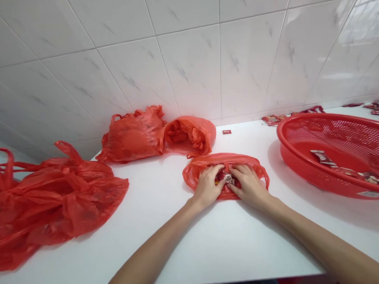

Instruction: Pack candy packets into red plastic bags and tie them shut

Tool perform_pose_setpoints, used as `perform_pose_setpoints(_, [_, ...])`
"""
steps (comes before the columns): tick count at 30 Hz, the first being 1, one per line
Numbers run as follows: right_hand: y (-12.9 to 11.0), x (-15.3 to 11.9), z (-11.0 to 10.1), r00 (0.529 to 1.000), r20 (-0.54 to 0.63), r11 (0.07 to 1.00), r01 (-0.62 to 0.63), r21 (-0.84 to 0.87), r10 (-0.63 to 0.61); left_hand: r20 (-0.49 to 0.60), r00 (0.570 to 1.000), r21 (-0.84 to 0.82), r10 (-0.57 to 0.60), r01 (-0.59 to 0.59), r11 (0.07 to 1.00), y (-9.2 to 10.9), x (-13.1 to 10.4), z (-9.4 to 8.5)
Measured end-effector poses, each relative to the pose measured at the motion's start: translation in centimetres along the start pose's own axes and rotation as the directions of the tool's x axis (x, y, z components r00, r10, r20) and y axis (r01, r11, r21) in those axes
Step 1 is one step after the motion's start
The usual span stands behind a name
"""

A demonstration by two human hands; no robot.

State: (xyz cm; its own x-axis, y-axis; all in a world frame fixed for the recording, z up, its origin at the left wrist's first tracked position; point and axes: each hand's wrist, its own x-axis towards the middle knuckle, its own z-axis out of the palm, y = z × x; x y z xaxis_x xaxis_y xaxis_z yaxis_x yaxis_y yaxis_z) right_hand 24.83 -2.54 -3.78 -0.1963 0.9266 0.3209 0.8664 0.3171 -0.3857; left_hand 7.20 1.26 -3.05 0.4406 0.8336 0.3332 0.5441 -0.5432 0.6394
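From where I stand, both hands are down in the mouth of a red bag [233, 158] on the white surface [214, 251]. The left hand [208, 184] and right hand [247, 182] face each other, fingers bent, over a red packet [228, 178] with white lettering. Thumbs and fingertips come up to the packet from either side; I can't tell whether either hand has closed on it or is only pressing. The packet lies inside the bag, between the hands.

Just behind sits a second bag [208, 132], its mouth toward us, touching a plump bag [132, 136] near the tiled wall [188, 70]. Crumpled bags [81, 198] spread at left. At right, a basket [292, 162] contains a few sachets [346, 172]. One small sachet [226, 132] lies near the wall.
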Motion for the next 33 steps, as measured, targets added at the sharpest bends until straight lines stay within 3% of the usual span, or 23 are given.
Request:
perform_pose_setpoints(5, [0.0,0.0,0.0,0.997,-0.061,0.995,0.055,0.087,-0.050,-0.017,0.998,-0.152,0.056,-0.058,0.987,-0.3,-0.5,-0.6])
perform_pose_setpoints(9, [-0.5,0.1,-0.7,0.995,-0.094,0.960,0.058,0.275,-0.033,-0.030,0.998,-0.227,0.053,-0.058,0.972,-0.1,-0.8,-1.1])
perform_pose_setpoints(14, [-1.1,0.1,-1.6,0.995,-0.022,0.790,-0.064,0.610,0.097,-0.015,0.999,-0.372,-0.043,0.035,0.928,0.4,-0.8,-1.2])
perform_pose_setpoints(17, [-0.8,0.1,-1.6,0.990,0.002,0.717,-0.105,0.689,0.143,-0.002,0.995,-0.438,-0.102,0.091,0.894,0.5,-0.8,-1.4])
perform_pose_setpoints(21, [-0.3,0.1,-1.6,0.979,-0.051,0.781,-0.125,0.612,0.197,-0.029,0.985,-0.380,-0.171,0.147,0.913,0.2,-0.5,-2.6])
perform_pose_setpoints(25, [0.4,0.2,-1.9,0.986,-0.087,0.894,-0.092,0.438,0.144,-0.063,0.986,-0.088,-0.151,0.145,0.985,-0.3,-0.5,-4.1])
perform_pose_setpoints(28, [0.9,0.2,-2.0,0.990,-0.063,0.937,-0.099,0.335,0.127,-0.046,0.990,0.070,-0.131,0.134,0.988,-0.7,-0.6,-4.6])
perform_pose_setpoints(33, [1.2,0.2,-2.1,0.991,0.048,0.958,-0.136,0.251,0.128,0.004,0.995,0.163,-0.097,0.095,0.982,-0.7,-0.7,-4.8])
